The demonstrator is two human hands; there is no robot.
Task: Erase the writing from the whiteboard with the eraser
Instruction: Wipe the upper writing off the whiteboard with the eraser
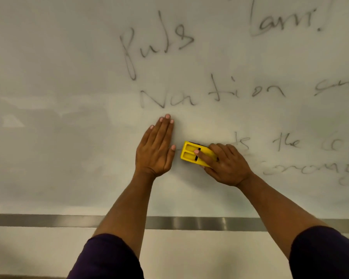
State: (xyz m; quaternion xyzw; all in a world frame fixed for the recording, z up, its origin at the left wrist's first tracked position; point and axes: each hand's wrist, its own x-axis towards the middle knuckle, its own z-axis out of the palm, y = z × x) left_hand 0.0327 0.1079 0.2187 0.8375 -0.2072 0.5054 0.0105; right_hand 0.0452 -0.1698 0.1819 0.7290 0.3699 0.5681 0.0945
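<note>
Wiping: the right hand [228, 165], its grip closed on the yellow eraser [196, 154], should sweep toward 3 o'clock across the remaining writing [290, 143], pressing flat; the left hand [155, 150] braces open-palmed on the whiteboard [58, 77].

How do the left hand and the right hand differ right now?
The left hand lies open and flat on the whiteboard, fingers together pointing up; the right hand is curled around the yellow eraser. The left hand holds nothing; the right hand presses the eraser to the board. The left hand rests on a clean patch; the right hand sits at the start of a written line. Both touch the board, beside each other.
</note>
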